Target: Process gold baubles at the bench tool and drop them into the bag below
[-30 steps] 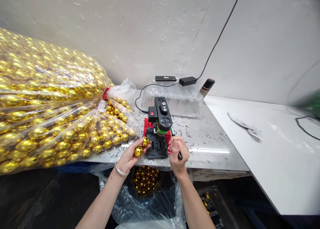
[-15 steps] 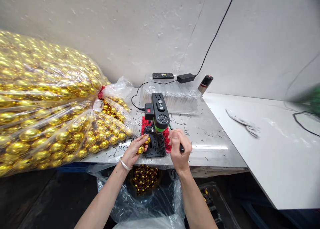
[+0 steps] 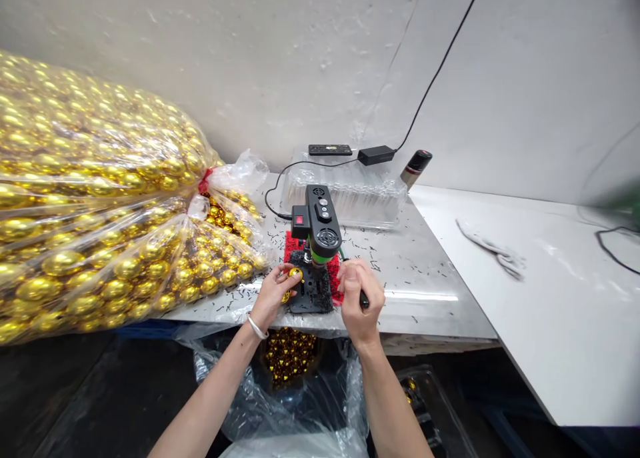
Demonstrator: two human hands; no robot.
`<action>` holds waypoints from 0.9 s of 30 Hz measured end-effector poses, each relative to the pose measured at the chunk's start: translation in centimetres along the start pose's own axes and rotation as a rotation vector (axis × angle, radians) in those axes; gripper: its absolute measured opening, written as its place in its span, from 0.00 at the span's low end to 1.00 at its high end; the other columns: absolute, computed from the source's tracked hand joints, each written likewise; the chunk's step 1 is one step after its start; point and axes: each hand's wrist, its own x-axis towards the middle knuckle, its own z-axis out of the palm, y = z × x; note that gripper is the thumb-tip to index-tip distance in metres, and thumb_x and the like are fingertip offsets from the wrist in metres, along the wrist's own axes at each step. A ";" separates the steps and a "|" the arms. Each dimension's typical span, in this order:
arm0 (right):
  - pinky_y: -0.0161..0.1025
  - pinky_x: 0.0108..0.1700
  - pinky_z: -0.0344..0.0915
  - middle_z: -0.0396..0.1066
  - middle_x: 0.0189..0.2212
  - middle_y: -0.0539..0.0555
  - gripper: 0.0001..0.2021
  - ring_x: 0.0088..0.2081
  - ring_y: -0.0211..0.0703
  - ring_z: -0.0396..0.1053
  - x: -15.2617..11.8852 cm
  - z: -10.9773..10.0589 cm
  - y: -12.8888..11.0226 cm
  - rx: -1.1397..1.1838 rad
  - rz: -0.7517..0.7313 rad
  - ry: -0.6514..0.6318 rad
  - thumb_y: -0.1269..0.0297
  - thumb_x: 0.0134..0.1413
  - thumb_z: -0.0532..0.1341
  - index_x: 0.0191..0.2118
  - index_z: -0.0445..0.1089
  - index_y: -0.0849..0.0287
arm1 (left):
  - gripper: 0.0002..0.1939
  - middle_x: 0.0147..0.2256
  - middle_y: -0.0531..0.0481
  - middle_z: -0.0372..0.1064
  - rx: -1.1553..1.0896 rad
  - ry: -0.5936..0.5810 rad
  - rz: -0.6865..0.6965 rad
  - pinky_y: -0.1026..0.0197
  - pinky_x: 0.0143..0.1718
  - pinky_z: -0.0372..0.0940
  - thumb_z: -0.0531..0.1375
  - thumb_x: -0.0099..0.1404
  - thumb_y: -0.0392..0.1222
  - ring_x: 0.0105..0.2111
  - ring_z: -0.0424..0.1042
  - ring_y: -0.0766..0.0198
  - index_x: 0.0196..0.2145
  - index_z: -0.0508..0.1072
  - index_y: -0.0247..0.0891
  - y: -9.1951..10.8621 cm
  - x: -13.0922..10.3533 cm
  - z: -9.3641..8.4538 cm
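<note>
My left hand (image 3: 274, 291) is closed on shiny gold balls (image 3: 295, 275), one pinched between thumb and fingers and another partly hidden under the palm. It is at the left edge of the black base plate (image 3: 311, 297) of a small bench drill press (image 3: 324, 221). My right hand (image 3: 362, 295) is wrapped round the black-ended lever handle (image 3: 364, 301) on the machine's right side. Dark shavings cover much of the base plate, and a red mat (image 3: 335, 278) lies under it. The drill's tip is hidden behind its housing.
Large clear bags of gold balls (image 3: 90, 231) fill the left side. Below the table edge, an open plastic-lined container (image 3: 235, 405) holds more balls. Behind the machine are a clear plastic tray (image 3: 345, 191), a power adapter (image 3: 376, 155), a remote (image 3: 330, 149) and a tumbler (image 3: 416, 168).
My left hand has turned the balls in its fingers, raising one to the fingertips near the drill while the other slipped under the palm. The right hand stays on the lever.
</note>
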 end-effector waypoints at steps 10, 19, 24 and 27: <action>0.37 0.32 0.59 0.61 0.23 0.50 0.15 0.29 0.37 0.62 -0.2 -0.2 0.0 -0.024 0.004 -0.033 0.73 0.61 0.49 0.22 0.57 0.57 | 0.16 0.39 0.48 0.76 0.719 -0.012 0.367 0.55 0.47 0.65 0.66 0.53 0.40 0.40 0.74 0.56 0.41 0.73 0.42 -0.7 0.1 1.0; 0.37 0.30 0.58 0.61 0.23 0.50 0.14 0.29 0.37 0.62 -0.4 -0.2 0.1 -0.026 -0.016 -0.041 0.74 0.60 0.49 0.23 0.56 0.57 | 0.18 0.40 0.45 0.77 0.943 -0.019 0.451 0.56 0.44 0.64 0.66 0.55 0.42 0.40 0.73 0.54 0.45 0.75 0.41 -0.6 -0.4 0.8; 0.37 0.30 0.58 0.61 0.23 0.50 0.14 0.29 0.37 0.62 -0.5 -0.2 0.1 -0.038 -0.015 -0.037 0.74 0.60 0.48 0.23 0.57 0.57 | 0.19 0.39 0.46 0.77 0.915 -0.012 0.422 0.57 0.44 0.65 0.67 0.53 0.42 0.39 0.74 0.53 0.44 0.75 0.42 -0.6 -0.4 0.9; 0.37 0.30 0.58 0.61 0.23 0.50 0.14 0.29 0.37 0.62 -0.5 -0.3 0.1 -0.042 -0.016 -0.038 0.74 0.60 0.49 0.23 0.57 0.57 | 0.19 0.35 0.48 0.78 0.897 -0.016 0.364 0.57 0.42 0.65 0.67 0.52 0.43 0.37 0.74 0.54 0.43 0.76 0.43 -0.2 -0.1 1.0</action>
